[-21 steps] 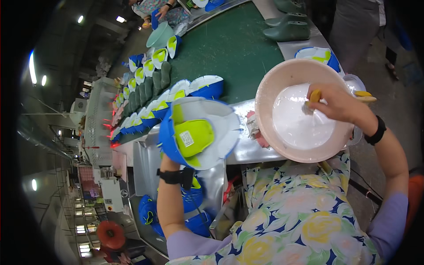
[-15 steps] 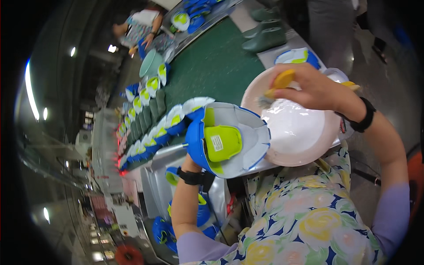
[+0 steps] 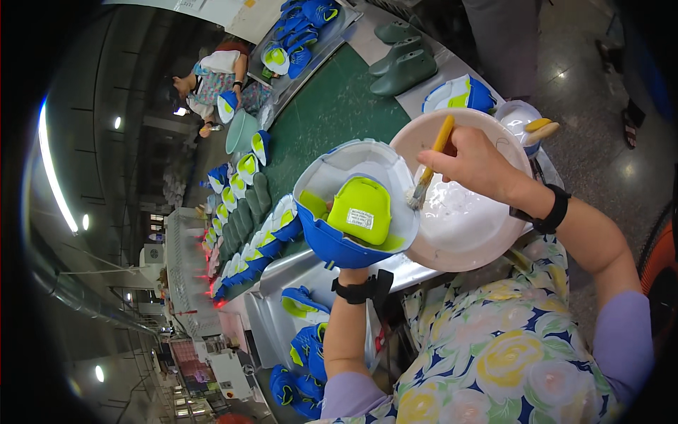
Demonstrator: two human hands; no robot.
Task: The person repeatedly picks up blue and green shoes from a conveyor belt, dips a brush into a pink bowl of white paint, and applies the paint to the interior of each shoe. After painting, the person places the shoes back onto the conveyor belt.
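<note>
My left hand [image 3: 354, 274] is closed on a blue shoe upper [image 3: 332, 244] from beneath, its fingers hidden behind it. The upper's pale inside faces up, with a lime-green lining and a small white label. In my right hand [image 3: 474, 164] is a brush [image 3: 439, 150] with a yellow wooden handle, held between thumb and fingers. Its bristles touch the pale inner edge of the upper, on the side toward the basin. Below that hand stands a wide pale pink basin [image 3: 422, 256] holding white liquid.
A green conveyor belt [image 3: 325, 106] carries rows of uppers [image 3: 267, 244] and dark green shoe lasts [image 3: 240, 219]. More lasts [image 3: 406, 71] stand beyond the basin, beside a white tub [image 3: 519, 116] with brush handles. A metal tray [image 3: 272, 318] holds blue uppers. Another person [image 3: 219, 78] works across the belt.
The brush has come down and left from above the basin to the upper's edge. My left hand has tilted the upper, showing more of its blue outside.
</note>
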